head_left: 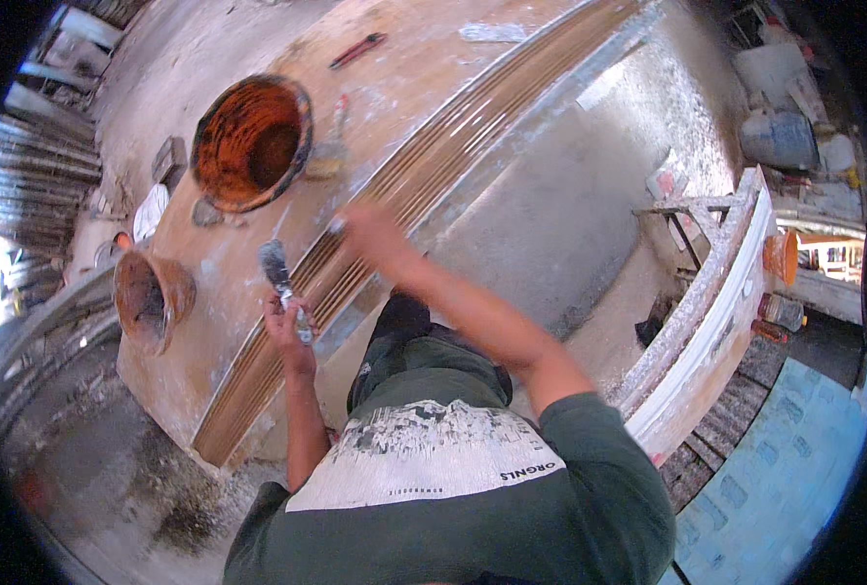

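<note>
A long brown moulding point(453, 132) with lengthwise ridges runs diagonally across the table, its near end at the lower left. My left hand point(290, 320) is closed around the handle of a small paintbrush point(274, 263), whose dark grey head points up and away from me. That hand is just over the moulding's left part. Farther along, my right hand point(375, 239) reaches over the ridges, smeared by motion. A small pale spot shows by its fingertips; whether it holds anything is unclear.
On the table point(258, 229) stand a large bucket point(302, 146) with an orange-stained inside and a smaller brown pot point(146, 302). Another brush point(328, 161) and a red-handled tool point(358, 49) lie beyond. A white moulding point(716, 317) stands at the right, near a blue drum point(780, 141).
</note>
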`<state>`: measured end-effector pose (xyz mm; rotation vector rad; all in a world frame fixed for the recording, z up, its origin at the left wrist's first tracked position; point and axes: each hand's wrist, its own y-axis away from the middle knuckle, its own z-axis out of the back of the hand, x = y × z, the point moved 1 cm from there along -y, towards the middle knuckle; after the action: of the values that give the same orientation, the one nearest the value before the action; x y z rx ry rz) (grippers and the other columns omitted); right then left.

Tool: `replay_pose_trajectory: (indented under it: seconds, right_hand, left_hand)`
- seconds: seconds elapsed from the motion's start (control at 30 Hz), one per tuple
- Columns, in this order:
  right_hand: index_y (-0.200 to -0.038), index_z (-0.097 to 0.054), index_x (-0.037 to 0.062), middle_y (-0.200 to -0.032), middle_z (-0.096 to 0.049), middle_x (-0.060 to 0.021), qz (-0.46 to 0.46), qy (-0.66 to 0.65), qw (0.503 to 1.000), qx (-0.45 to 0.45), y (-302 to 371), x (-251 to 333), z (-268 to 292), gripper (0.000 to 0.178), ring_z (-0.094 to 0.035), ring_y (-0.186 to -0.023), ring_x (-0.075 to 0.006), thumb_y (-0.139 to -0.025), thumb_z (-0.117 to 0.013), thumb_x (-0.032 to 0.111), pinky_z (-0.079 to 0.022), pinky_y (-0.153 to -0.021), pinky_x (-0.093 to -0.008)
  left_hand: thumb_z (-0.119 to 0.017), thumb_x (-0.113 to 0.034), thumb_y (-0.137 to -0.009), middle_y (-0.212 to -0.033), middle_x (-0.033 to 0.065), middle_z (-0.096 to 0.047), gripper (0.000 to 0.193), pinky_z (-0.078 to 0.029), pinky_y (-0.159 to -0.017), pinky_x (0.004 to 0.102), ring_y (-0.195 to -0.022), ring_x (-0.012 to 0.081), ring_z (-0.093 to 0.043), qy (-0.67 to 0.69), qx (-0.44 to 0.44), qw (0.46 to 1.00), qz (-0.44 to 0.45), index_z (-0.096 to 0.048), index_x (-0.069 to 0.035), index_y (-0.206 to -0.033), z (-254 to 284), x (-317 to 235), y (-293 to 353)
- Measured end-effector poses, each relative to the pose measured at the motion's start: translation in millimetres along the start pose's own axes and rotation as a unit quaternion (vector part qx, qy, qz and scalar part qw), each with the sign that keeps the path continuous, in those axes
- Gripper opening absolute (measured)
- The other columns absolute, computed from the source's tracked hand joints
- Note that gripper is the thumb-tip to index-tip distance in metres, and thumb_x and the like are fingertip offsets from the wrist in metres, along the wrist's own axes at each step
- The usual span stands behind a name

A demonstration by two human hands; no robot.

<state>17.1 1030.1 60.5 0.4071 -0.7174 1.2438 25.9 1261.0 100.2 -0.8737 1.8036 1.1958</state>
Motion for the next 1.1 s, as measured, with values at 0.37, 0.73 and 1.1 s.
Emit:
replay_pose_trajectory:
  seconds: [0.37, 0.73, 1.1]
  right_hand:
    - [-0.095, -0.067, 0.0035, -0.090, -0.066, -0.0213, -0.211, 0.064, 0.966, -0.133, -111.6, -280.6, 286.9, 0.023, -0.065, -0.087, -0.0354, -0.083, -0.061, 0.022, -0.051, -0.078, -0.0464]
    - [-0.099, -0.065, 0.0048, -0.095, -0.064, -0.0183, -0.037, -0.042, 0.997, 0.056, -79.8, -182.4, 192.4, 0.023, -0.064, -0.090, -0.0317, -0.080, -0.068, 0.016, -0.051, -0.077, -0.0430]
    - [-0.080, -0.064, -0.0016, -0.072, -0.066, -0.0194, -0.247, 0.151, 0.937, -0.195, -209.9, -511.0, 489.7, 0.032, -0.067, -0.070, -0.0335, -0.079, -0.067, 0.030, -0.051, -0.062, -0.0422]
  left_hand:
    - [-0.056, -0.021, -0.094, -0.092, 0.0081, -0.057, 0.029, -0.045, -0.044, 0.0226, -0.059, 0.0120, -0.054, 0.088, 0.037, 0.995, 0.028, -0.044, -0.007, -0.117, -165.7, 10.2, -95.9]
    - [-0.057, -0.021, -0.093, -0.093, 0.0085, -0.058, 0.027, -0.044, -0.043, 0.0228, -0.059, 0.0122, -0.054, 0.082, 0.072, 0.994, 0.016, -0.045, -0.008, -0.114, -312.2, 2.1, -173.7]
    - [-0.054, -0.021, -0.093, -0.090, 0.0073, -0.055, 0.038, -0.042, -0.043, 0.0222, -0.061, 0.0124, -0.053, 0.111, -0.040, 0.991, -0.058, -0.042, -0.007, -0.127, -419.2, -11.8, -212.4]
